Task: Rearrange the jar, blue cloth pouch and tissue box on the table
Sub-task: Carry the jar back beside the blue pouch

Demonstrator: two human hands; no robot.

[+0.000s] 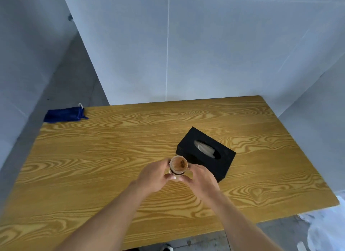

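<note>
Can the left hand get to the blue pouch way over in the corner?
Probably yes. Nothing lies between the left hand and the blue cloth pouch, but it must let go of the jar first.

jar (178, 166) mid-bench (112, 157), between both hands | tissue box (206, 153) just right of jar, slightly farther | cloth pouch (64, 114) far-left corner of bench, well apart from both

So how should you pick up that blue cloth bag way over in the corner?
Probably pinch the dark blue cloth pouch around its gathered neck, by the white drawstring loop at its right end, coming from above. It lies flat and limp on the wooden table's far left corner, so the bunched neck looks like the only raised part for a firm grip.
</note>
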